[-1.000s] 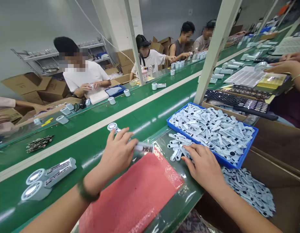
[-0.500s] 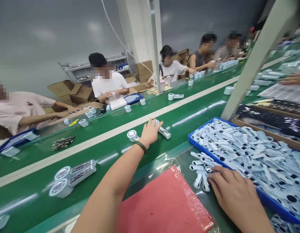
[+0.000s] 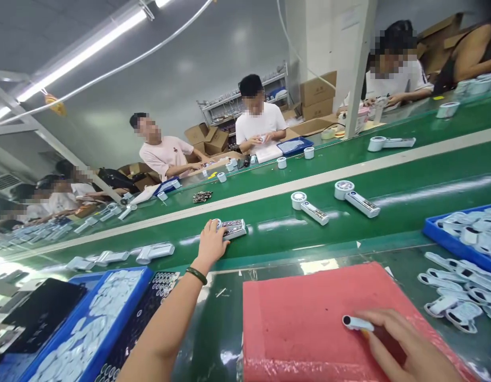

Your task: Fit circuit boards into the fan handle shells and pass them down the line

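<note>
Our left hand (image 3: 210, 243) has reached out across the green conveyor belt (image 3: 408, 175) and now grips a white round-headed device (image 3: 231, 229) near its front edge (two others have drifted rightward); our right hand (image 3: 408, 353) pinches a pale-blue plastic piece (image 3: 357, 322) over the red foam mat (image 3: 309, 313).

text: none legible | devices on belt (image 3: 233, 229): markings too small | cartons (image 3: 317, 90): print unreadable

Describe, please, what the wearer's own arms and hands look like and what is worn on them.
Both forearms are bare, with no sleeves or gloves showing. The left hand has a thin dark green band around its wrist. The right hand shows no ring, watch or band in the part visible.
</note>
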### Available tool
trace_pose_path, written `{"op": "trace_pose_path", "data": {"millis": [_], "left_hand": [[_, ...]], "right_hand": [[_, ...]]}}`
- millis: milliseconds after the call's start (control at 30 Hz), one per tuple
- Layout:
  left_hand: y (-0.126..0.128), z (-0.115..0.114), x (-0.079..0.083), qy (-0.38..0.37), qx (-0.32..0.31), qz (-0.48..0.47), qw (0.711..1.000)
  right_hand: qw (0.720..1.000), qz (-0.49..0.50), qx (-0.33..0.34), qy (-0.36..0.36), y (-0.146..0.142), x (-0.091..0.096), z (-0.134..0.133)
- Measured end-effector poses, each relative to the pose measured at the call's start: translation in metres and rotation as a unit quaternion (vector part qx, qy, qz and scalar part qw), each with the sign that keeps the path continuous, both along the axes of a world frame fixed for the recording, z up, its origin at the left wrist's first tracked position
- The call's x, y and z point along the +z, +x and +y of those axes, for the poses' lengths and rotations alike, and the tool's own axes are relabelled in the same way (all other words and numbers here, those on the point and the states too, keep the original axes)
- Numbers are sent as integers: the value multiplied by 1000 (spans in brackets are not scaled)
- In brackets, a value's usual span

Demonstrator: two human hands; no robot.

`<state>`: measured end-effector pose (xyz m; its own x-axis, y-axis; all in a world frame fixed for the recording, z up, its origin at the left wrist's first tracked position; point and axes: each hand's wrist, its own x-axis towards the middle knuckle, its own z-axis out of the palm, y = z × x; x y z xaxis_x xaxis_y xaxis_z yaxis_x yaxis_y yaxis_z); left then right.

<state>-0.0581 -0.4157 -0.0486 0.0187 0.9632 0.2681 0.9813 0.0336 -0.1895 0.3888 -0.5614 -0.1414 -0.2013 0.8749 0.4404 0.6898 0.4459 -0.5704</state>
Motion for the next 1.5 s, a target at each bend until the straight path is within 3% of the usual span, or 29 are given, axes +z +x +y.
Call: {"op": "trace_pose_path", "data": {"millis": [167, 300, 433, 533, 633, 733, 867, 1067, 1200, 1333, 1400, 1500], "left_hand": [[7, -8, 5, 29, 8, -54, 998], [49, -32, 24, 16, -138, -86, 986], [116, -89, 38, -61, -292, -141, 944], [162, -126, 28, -118, -344, -157, 918], [184, -138, 12, -142, -343, -181, 911], [186, -136, 4, -153, -333, -219, 905], [183, -133, 5, -151, -350, -289, 878], [187, -135, 2, -136, -355, -361, 851], [190, -135, -1, -130, -341, -371, 854], [190, -141, 2, -122, -338, -353, 864], [189, -150, 4, -116, -349, -337, 867], [192, -170, 4, -118, -345, -293, 884]], "right_hand": [[997, -82, -8, -11, 3, 15, -5], [995, -57, -23, -81, 8, 40, -14], [995, -28, -23, -95, -1, 70, -27], [998, -22, 9, -63, -8, 86, -35], [998, -27, 31, -38, -15, 89, -30], [997, -43, 47, -50, -28, 82, -18], [993, -60, 87, -50, -46, 73, -5], [990, -55, 112, -60, -49, 77, -6], [988, 25, 104, -110, -49, 71, 0], [960, 142, 129, -204, -47, 56, 6], [955, 122, 143, -229, -44, 53, 0], [962, 49, 174, -206, -40, 55, -16]]}}
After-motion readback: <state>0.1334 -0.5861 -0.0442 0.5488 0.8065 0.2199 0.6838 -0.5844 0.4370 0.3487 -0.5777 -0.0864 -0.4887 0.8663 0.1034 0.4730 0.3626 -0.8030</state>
